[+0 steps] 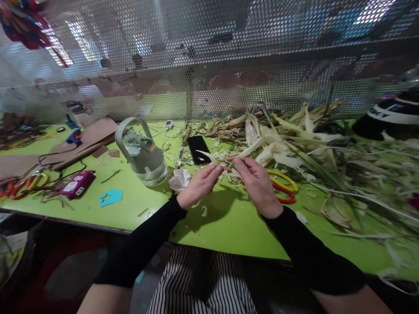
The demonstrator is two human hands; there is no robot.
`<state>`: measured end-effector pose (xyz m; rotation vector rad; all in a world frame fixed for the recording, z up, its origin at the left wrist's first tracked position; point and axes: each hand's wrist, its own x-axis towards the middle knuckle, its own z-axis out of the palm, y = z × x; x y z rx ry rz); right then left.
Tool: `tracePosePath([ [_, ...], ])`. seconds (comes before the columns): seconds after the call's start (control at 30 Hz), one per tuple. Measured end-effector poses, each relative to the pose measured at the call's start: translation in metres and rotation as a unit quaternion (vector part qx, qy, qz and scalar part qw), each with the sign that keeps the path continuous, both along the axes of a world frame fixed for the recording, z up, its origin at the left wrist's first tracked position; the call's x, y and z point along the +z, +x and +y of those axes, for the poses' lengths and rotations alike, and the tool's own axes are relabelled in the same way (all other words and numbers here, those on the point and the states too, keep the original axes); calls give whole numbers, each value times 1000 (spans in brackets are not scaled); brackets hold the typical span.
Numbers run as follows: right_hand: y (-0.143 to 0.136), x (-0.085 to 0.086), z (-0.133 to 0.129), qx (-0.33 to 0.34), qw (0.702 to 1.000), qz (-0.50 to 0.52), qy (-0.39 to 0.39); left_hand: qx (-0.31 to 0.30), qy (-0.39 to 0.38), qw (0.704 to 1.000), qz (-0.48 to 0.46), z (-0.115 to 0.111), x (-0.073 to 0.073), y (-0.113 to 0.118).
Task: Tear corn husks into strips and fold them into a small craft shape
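Observation:
Pale strips of corn husk stick out between my two hands, which nearly touch over the green table. My left hand is closed, thumb and fingers pinching one end of the strips. Opposite it, my right hand pinches the husk too, its fingertips close to the left ones. A black phone lies just behind them. Yellow- and red-handled scissors rest beside my right hand, partly covered by it. Crumpled white paper is near my left wrist.
A green water bottle stands left of my hands. A big heap of husks spreads along the back and right. Left are a purple box, a blue card, a glue gun and more scissors. Perforated metal mesh rises behind.

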<state>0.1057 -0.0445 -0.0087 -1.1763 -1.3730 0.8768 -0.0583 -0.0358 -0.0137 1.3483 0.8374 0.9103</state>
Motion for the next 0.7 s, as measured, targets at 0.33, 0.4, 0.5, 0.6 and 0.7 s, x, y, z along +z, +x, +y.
tracePosePath([
  [0.33, 0, 5, -2, 5, 1000, -3, 4, -43, 72, 996, 38, 0, 1, -6],
  [0.4, 0, 5, -2, 24, 1000, -18, -5, -34, 83, 995, 32, 2, -1, -6],
  [0.5, 0, 3, -3, 30, 997, -62, 20, -26, 68, 997, 19, 3, 0, -5],
  [0.6, 0, 0, -3, 34, 995, -87, 46, -23, 35, 999, 10, 1, 5, -5],
  [0.7, -1, -4, -3, 51, 994, -81, 55, -4, 22, 999, 29, -1, 9, -5],
])
